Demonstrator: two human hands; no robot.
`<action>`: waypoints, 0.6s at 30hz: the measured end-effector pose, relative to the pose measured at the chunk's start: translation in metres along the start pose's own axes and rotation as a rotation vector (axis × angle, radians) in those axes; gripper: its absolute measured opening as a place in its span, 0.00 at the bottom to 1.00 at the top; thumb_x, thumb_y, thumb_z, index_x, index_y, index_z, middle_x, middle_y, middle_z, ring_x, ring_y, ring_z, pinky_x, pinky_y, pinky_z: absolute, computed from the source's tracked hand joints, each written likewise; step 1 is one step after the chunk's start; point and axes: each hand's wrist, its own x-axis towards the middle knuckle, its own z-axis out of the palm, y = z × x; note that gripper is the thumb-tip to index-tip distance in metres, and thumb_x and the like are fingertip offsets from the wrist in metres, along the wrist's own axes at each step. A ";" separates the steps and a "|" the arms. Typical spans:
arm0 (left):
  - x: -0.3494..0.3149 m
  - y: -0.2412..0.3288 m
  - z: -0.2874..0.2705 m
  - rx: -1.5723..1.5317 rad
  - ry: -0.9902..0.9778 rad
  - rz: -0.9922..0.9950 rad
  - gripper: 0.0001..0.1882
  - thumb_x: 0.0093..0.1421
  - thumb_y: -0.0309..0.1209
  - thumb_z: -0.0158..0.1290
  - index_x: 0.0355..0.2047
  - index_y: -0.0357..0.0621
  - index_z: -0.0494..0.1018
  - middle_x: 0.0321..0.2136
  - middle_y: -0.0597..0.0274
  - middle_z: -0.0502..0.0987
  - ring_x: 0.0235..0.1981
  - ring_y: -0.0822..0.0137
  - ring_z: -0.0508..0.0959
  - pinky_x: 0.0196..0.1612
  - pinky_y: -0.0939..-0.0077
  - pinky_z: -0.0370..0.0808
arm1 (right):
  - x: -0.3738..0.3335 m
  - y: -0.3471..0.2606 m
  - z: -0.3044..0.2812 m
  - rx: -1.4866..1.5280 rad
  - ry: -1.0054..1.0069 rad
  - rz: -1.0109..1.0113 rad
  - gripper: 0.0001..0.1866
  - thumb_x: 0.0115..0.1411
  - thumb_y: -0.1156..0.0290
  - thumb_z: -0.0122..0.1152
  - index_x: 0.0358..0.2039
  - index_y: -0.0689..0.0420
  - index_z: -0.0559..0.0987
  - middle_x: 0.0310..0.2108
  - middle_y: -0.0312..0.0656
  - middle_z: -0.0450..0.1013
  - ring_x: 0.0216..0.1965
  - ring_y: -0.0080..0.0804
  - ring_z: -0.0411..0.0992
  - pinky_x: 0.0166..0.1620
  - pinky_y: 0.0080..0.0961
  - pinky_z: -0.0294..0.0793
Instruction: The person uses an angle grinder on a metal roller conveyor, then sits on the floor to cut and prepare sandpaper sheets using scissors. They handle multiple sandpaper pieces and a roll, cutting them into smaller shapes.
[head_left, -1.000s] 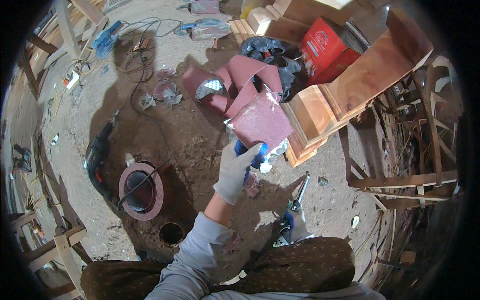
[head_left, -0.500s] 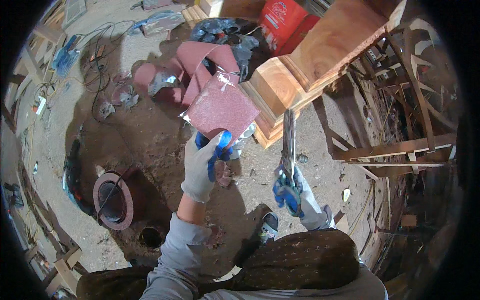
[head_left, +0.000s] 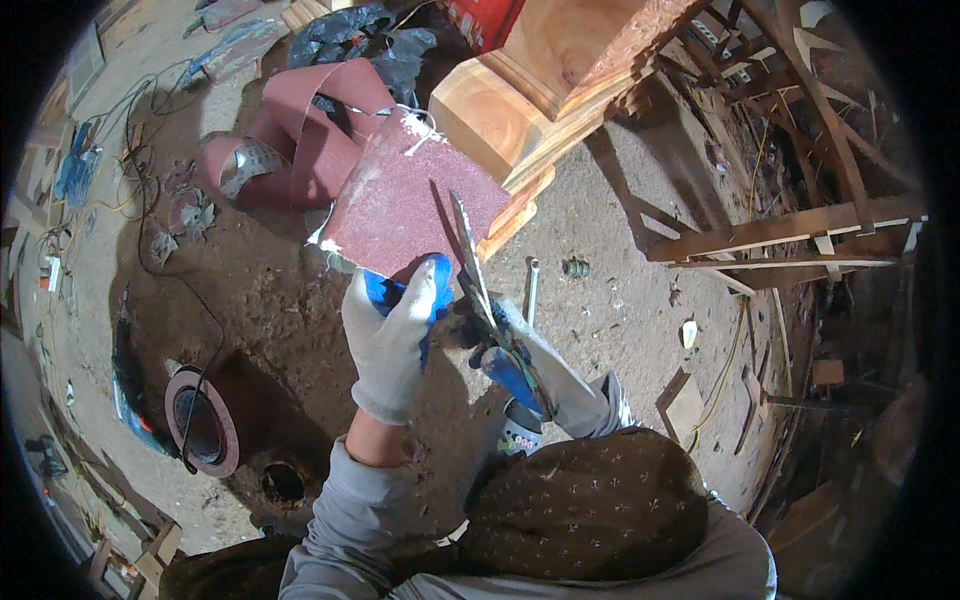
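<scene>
My left hand (head_left: 395, 325), in a white glove with blue fingers, pinches the near edge of a reddish-brown piece of sandpaper (head_left: 410, 200). White threads fray at its corners. In my right hand (head_left: 510, 355), also gloved, is a pair of metal scissors (head_left: 470, 250), blades pointing up and away. The blades overlap the right side of the sandpaper in view; whether they touch it, I cannot tell. Behind the piece lies a looped strip of the same sandpaper (head_left: 320, 140) on the ground.
Stepped, moulded wood (head_left: 500, 115) stands beyond the sandpaper, near black plastic bags (head_left: 340, 35) and a red box (head_left: 480, 20). At left are a sandpaper roll (head_left: 200, 420) and cables (head_left: 150, 240). A wooden frame (head_left: 770, 230) stands at right; a wrench-like metal tool (head_left: 532, 290) lies on the ground.
The scissors have moved left, from beside the wood to the right part of the sandpaper. My left hand keeps its hold. The whole view has shifted, so the surroundings appear further left.
</scene>
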 end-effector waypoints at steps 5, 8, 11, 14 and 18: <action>-0.001 -0.010 0.002 -0.028 -0.024 0.045 0.13 0.65 0.29 0.59 0.47 0.37 0.75 0.34 0.64 0.80 0.30 0.76 0.78 0.33 0.81 0.74 | -0.003 -0.003 -0.005 -0.076 -0.027 0.110 0.33 0.73 0.65 0.54 0.74 0.58 0.55 0.59 0.37 0.65 0.54 0.22 0.64 0.53 0.20 0.69; -0.001 -0.014 0.000 -0.070 -0.047 0.012 0.13 0.65 0.30 0.59 0.47 0.38 0.74 0.36 0.63 0.80 0.32 0.76 0.78 0.35 0.80 0.74 | -0.004 -0.003 0.003 -0.116 -0.009 -0.066 0.37 0.73 0.55 0.54 0.74 0.58 0.54 0.55 0.35 0.66 0.48 0.19 0.65 0.48 0.20 0.70; -0.002 -0.013 -0.004 -0.092 -0.045 0.014 0.13 0.65 0.29 0.59 0.48 0.39 0.74 0.36 0.65 0.80 0.32 0.76 0.77 0.35 0.79 0.74 | 0.000 0.014 0.001 -0.091 0.019 -0.090 0.39 0.72 0.51 0.55 0.75 0.57 0.53 0.51 0.32 0.68 0.43 0.17 0.65 0.43 0.19 0.70; -0.003 -0.016 0.004 -0.123 -0.040 0.022 0.13 0.65 0.29 0.59 0.48 0.39 0.73 0.36 0.66 0.79 0.32 0.76 0.77 0.35 0.78 0.74 | 0.006 0.018 -0.002 -0.021 0.008 -0.016 0.38 0.71 0.53 0.57 0.74 0.57 0.55 0.48 0.31 0.69 0.41 0.17 0.66 0.41 0.19 0.70; -0.007 -0.019 0.009 -0.194 -0.003 -0.089 0.12 0.66 0.28 0.58 0.48 0.40 0.74 0.36 0.68 0.78 0.33 0.78 0.75 0.36 0.78 0.72 | 0.003 0.023 0.002 0.144 0.042 -0.005 0.35 0.71 0.54 0.57 0.71 0.55 0.59 0.44 0.28 0.69 0.38 0.15 0.65 0.40 0.18 0.69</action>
